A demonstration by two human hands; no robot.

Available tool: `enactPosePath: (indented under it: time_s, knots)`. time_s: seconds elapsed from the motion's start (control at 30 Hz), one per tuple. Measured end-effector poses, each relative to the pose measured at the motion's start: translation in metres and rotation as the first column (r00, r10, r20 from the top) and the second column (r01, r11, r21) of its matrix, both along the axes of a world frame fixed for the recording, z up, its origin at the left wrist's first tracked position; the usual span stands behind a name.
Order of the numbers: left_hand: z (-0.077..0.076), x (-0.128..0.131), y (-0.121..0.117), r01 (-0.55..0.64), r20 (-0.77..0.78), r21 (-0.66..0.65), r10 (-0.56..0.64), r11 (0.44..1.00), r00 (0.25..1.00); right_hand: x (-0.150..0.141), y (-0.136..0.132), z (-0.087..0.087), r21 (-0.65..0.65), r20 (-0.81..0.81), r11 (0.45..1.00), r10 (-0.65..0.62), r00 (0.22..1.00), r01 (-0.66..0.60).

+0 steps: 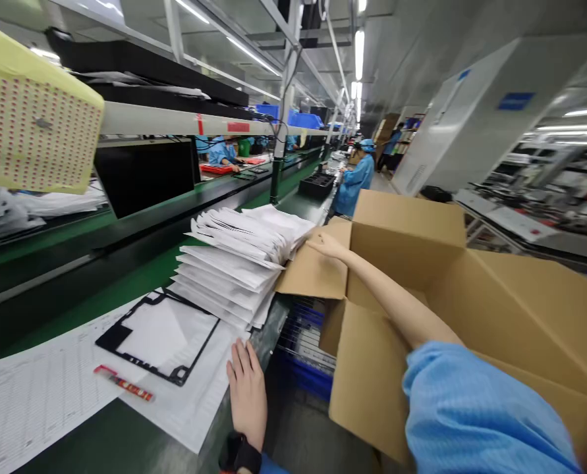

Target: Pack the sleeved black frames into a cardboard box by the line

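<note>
At lower centre of the frame, the left hand (248,388) is set palm down at the edge of the bench (110,434). Its fingers are extended and lie side by side, the tips at the margin of a white sheet (184,411). A watch (238,453) is fitted to the wrist.

Right of centre, the right hand (329,245) reaches across the carton (396,237) to the left flap (317,273). Its fingers are partly bent; whether they pinch the flap or only touch it cannot be told. The arm carries a blue sleeve (471,408).

Mid-frame, between the hands and to their left, the stack (238,263) of white paper items stands on the bench, its layers uneven, its upper right side against the flap. The carton occupies the right half, flaps folded outward.

Lower left, a black bezel (108,337) lies flat on the white sheet. Just below it lies a red-labelled tube (124,384), and further left a printed form (41,388). Below the flap is a blue basket (303,375).

Upper left: a yellow sheet (31,125) with red dots, beside a dark screen (147,174). Upper centre: a black tray (317,184) and a co-worker (353,181) in blue.
</note>
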State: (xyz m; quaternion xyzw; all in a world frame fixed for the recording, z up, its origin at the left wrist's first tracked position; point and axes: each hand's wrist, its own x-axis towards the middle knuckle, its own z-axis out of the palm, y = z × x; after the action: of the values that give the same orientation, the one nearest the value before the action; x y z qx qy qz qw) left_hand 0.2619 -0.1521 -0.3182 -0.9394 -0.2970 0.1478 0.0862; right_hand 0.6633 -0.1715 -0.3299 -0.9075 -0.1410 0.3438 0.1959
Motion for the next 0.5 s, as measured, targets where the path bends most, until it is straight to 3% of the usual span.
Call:
enactPosePath:
  time_s: [0.07, 0.13, 0.23, 0.33, 0.5]
  knots:
    - [0.010, 0.001, 0.001, -0.007, -0.079, -0.072, 0.002, 0.997, 0.997, -0.038, -0.064, 0.039, -0.126, 0.025, 0.984, 0.127, 0.992, -0.123]
    - [0.018, 0.000, 0.001, -0.019, -0.129, -0.143, 0.000, 0.990, 0.992, -0.082, -0.129, 0.074, -0.270, -0.025, 0.922, 0.281, 0.959, -0.277]
    - [0.026, -0.005, 0.001, -0.040, -0.132, -0.223, 0.010, 0.974, 0.991, -0.137, -0.204, 0.110, -0.427, 0.048, 0.859, 0.332, 0.942, -0.281]
    - [0.030, -0.011, 0.002, -0.040, -0.097, -0.284, 0.013, 0.958, 0.995, -0.165, -0.242, 0.130, -0.513, 0.221, 0.840, 0.328, 0.918, -0.177]
    - [0.030, -0.020, 0.005, -0.034, -0.045, -0.338, 0.020, 0.940, 0.999, -0.200, -0.271, 0.171, -0.608, 0.166, 0.769, 0.370, 0.914, -0.201]
